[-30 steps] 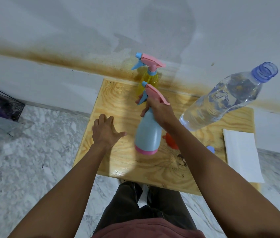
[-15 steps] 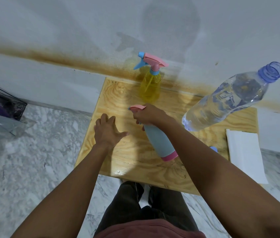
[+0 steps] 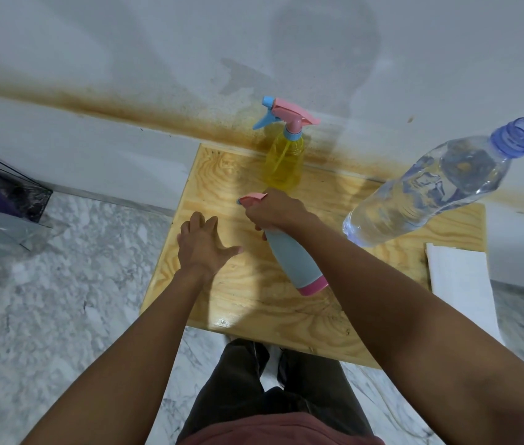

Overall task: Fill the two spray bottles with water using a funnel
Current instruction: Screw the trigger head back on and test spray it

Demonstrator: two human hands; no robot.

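Observation:
My right hand [image 3: 275, 210] grips the pink trigger head of a light-blue spray bottle [image 3: 292, 260], which is tilted with its pink base toward me and to the right. My left hand [image 3: 204, 244] hovers over the wooden table [image 3: 247, 303] with fingers spread, just left of that bottle and apart from it. A yellow spray bottle [image 3: 284, 159] with a pink and blue head stands upright at the table's back edge. A large clear water bottle [image 3: 430, 184] with an uncapped blue neck stands at the right. No funnel shows; my right arm covers that part of the table.
A white folded paper [image 3: 461, 284] lies on the table's right end. The table stands against a stained white wall [image 3: 157, 75]. Marble floor [image 3: 61, 300] lies to the left, with a dark transparent container [image 3: 0, 194] at the far left. My legs are under the near edge.
My right hand has tipped the blue spray bottle from upright to slanted, head swinging left and base swinging right. The left hand has stayed in place.

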